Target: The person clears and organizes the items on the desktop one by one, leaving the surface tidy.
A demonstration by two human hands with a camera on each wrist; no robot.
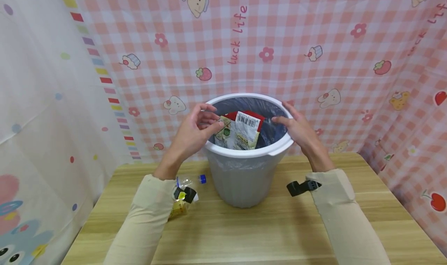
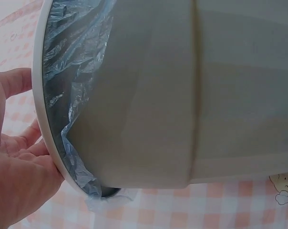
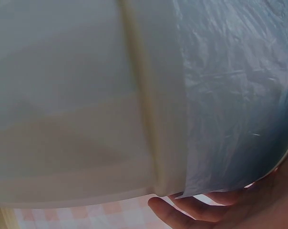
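The right hand (image 1: 302,129) grips the white rim (image 1: 244,153) of a round grey plastic bin (image 1: 241,179) on the wooden table (image 1: 227,234); the left hand (image 1: 193,129) curves loosely, holding nothing. Printed wrappers (image 1: 241,131) lie inside already; a clear blue-capped bottle (image 1: 186,180) and yellow item (image 1: 179,208) outside probably remain.

Head view bright, evenly lit; soft shadows on tabletop (image 1: 223,234). Wrist cams dimmer, bin (image 2: 249,105) a bit blurry, liner (image 3: 234,95) w/ glints.

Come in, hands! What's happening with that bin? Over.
Right hand grips bin, left hand at opposite side. Bin lined, upright on table, wrappers inside. Bottle beside it, apparently not in the way.
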